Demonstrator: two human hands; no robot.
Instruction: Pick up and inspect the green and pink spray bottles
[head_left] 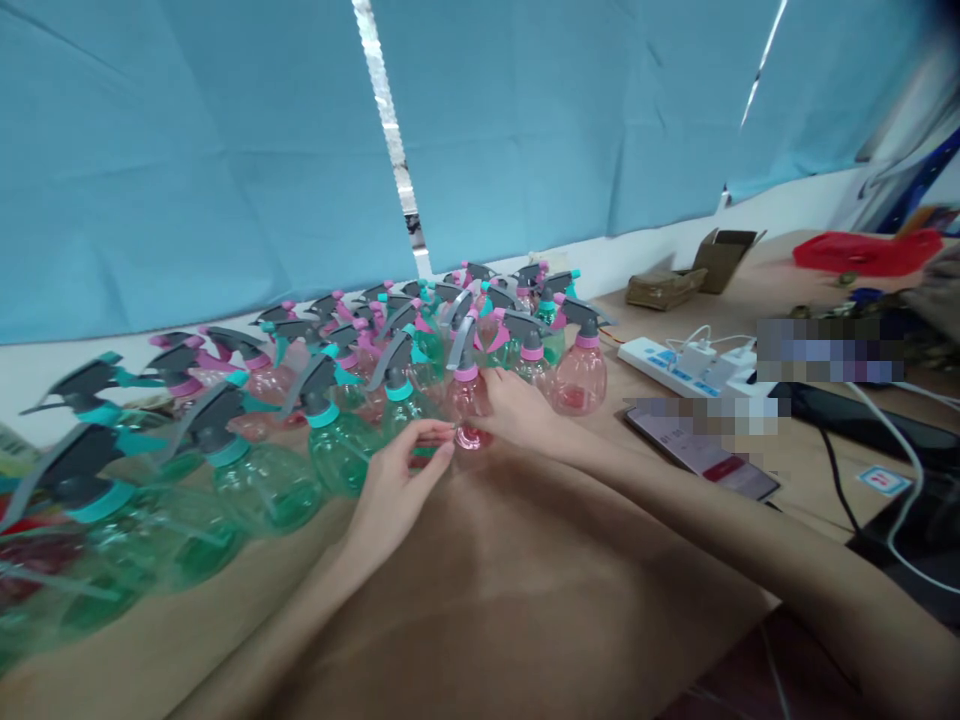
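A small pink spray bottle (468,394) with a grey trigger head and pink collar stands upright between my two hands at the front of a crowd of similar bottles. My right hand (519,412) is closed around its right side, with the fingers partly hidden behind it. From the left, the curved fingers and thumb of my left hand (401,478) meet at the lower edge of the same bottle. Close by on the left is a green spray bottle (405,405) with a turquoise collar. Another pink spray bottle (581,375) stands to the right of my right hand.
Several green and pink spray bottles crowd the table's left and back, including a green one (270,487). At right lie a phone (697,450), a white power strip (675,365) with cables, an open cardboard box (664,290) and a red tray (866,252). A blue curtain (525,120) hangs behind.
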